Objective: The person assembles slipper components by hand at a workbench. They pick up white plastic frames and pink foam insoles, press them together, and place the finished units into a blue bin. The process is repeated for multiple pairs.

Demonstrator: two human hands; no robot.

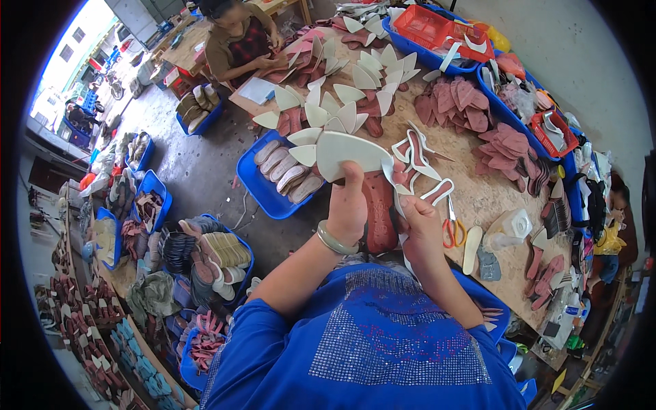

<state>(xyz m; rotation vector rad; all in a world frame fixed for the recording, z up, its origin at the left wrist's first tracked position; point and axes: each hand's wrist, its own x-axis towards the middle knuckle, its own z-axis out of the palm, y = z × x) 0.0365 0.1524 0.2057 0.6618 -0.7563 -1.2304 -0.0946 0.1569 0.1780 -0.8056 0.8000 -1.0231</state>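
My left hand (347,205) grips a slipper piece in front of me, its thumb pressed on the cream pointed upper (345,154). A dark red sole (380,215) hangs below that upper, between my hands. At the upper's right edge, my right hand (421,222) pinches a thin white strip (395,179); its lower end runs down below my fingers. Looped white cut-out strips (418,160) lie on the table just beyond my right hand. Orange-handled scissors (454,225) rest to the right of that hand.
Finished-looking cream-and-red pieces (369,75) stand in rows along the wooden table (437,130). Stacked red pieces (452,102) lie at right, near a plastic bottle (508,229). A blue bin (263,195) of soles stands at left. Across the table sits a person (239,41).
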